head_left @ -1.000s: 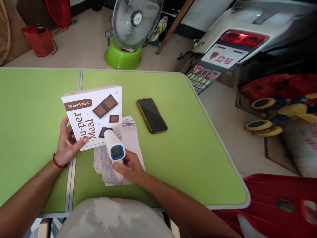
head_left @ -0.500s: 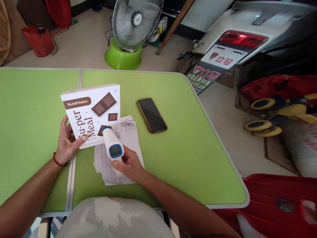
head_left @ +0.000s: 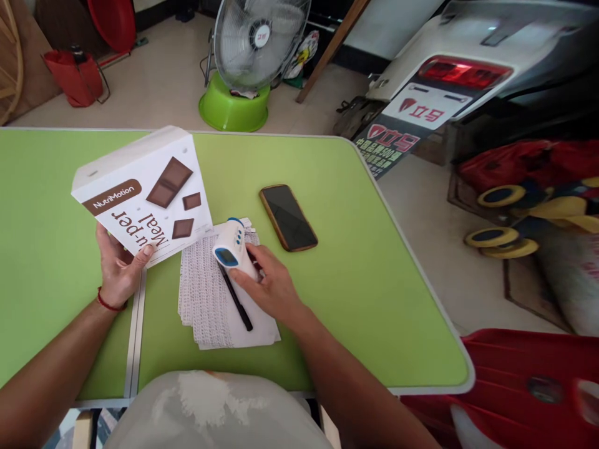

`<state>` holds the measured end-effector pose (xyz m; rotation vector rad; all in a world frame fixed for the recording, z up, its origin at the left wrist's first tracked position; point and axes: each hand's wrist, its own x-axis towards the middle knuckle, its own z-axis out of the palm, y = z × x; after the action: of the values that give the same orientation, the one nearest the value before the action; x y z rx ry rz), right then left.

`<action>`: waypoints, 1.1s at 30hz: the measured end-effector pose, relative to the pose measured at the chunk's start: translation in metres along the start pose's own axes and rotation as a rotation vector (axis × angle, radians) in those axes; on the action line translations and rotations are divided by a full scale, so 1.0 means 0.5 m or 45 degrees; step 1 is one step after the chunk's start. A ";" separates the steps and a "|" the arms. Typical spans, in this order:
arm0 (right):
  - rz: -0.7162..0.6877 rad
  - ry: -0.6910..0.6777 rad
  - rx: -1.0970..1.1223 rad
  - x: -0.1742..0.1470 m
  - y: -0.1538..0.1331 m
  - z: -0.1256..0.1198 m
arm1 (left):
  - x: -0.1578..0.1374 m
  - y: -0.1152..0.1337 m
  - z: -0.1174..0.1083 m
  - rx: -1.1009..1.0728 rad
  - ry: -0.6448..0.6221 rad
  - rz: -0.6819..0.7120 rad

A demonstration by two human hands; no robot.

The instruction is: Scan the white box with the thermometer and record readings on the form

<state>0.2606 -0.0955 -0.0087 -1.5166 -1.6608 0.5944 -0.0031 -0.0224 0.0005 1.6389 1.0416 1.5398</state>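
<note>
A white box (head_left: 122, 219) printed with chocolate pieces and "NutriMotion" is tilted in my left hand (head_left: 119, 265), its thumb on the front and the other fingers behind. My right hand (head_left: 271, 284) grips a white and blue infrared thermometer (head_left: 233, 244), whose small screen faces me and whose front end points away. Under it lie printed sheets of paper (head_left: 201, 299) in a loose stack, with a black pen (head_left: 238, 300) resting across them. To the right of the papers a dark phone (head_left: 288, 217) in a brown case lies flat.
The green folding table (head_left: 365, 299) has a metal seam left of the papers. Beyond its far edge a fan (head_left: 260, 43) stands by an upturned green basin (head_left: 234, 106). A scooter's rear (head_left: 468, 72) is at the right, and a red plastic chair (head_left: 524, 374) is near the right corner.
My left hand has moved the box left and tilted it further. My right hand has drawn the thermometer right, away from the box, and turned it; the pen has come into view.
</note>
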 end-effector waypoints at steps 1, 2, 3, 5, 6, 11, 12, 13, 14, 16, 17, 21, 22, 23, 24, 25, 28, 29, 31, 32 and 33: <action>0.006 0.041 -0.131 0.005 0.013 0.000 | 0.003 -0.002 -0.002 0.034 0.011 0.012; 0.014 0.076 -0.250 0.009 0.025 0.001 | 0.005 -0.005 -0.005 0.066 0.017 0.020; 0.022 0.107 -0.360 0.012 0.036 0.002 | 0.007 -0.008 -0.007 0.095 0.021 0.027; 0.032 0.153 -0.518 0.016 0.052 0.006 | 0.010 -0.013 -0.010 0.145 0.022 0.040; 0.031 0.171 -0.572 0.017 0.057 0.008 | 0.012 -0.015 -0.011 0.161 0.024 0.053; -0.043 0.209 -0.690 0.015 0.062 0.015 | 0.018 -0.020 -0.010 0.174 -0.028 0.098; -0.064 0.205 -0.704 0.015 0.061 0.014 | 0.020 -0.019 -0.009 0.182 -0.041 0.094; -0.085 0.200 -0.720 0.016 0.058 0.013 | 0.021 -0.019 -0.010 0.190 -0.049 0.094; -0.110 0.198 -0.739 0.016 0.054 0.010 | 0.022 -0.018 -0.010 0.197 -0.053 0.098; -0.171 0.222 -0.782 0.018 0.042 0.005 | 0.022 -0.018 -0.013 0.221 -0.050 0.113; -0.216 0.253 -0.795 0.019 0.034 0.003 | 0.020 -0.018 -0.015 0.250 -0.041 0.119; -0.523 0.335 -0.630 0.010 -0.004 0.003 | 0.010 -0.016 -0.023 0.510 0.137 0.284; -0.582 0.280 -0.578 0.005 -0.011 0.007 | 0.007 -0.013 -0.023 0.566 0.205 0.416; -0.609 0.214 -0.570 -0.001 -0.017 0.012 | 0.003 -0.008 -0.022 0.602 0.262 0.574; -0.611 0.151 -0.606 -0.006 -0.020 0.018 | -0.002 -0.002 -0.020 0.613 0.279 0.743; -0.602 0.095 -0.661 -0.012 -0.022 0.023 | -0.006 0.006 -0.017 0.624 0.229 0.866; -0.551 -0.020 -0.749 -0.020 -0.018 0.037 | -0.021 0.029 -0.006 0.636 -0.347 0.842; -0.536 -0.047 -0.704 -0.020 -0.016 0.039 | -0.025 0.035 -0.003 0.672 -0.592 0.752; -0.506 -0.075 -0.490 -0.016 -0.013 0.039 | -0.031 0.040 0.001 0.707 -0.969 0.647; -0.485 -0.080 -0.342 -0.014 -0.012 0.037 | -0.032 0.039 0.002 0.730 -1.103 0.624; -0.457 -0.080 -0.186 -0.011 -0.012 0.035 | -0.033 0.037 0.002 0.751 -1.197 0.618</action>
<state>0.2427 -0.0988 -0.0155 -1.2633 -2.0016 0.3349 -0.0001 -0.0457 0.0089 2.7645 0.5881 0.4950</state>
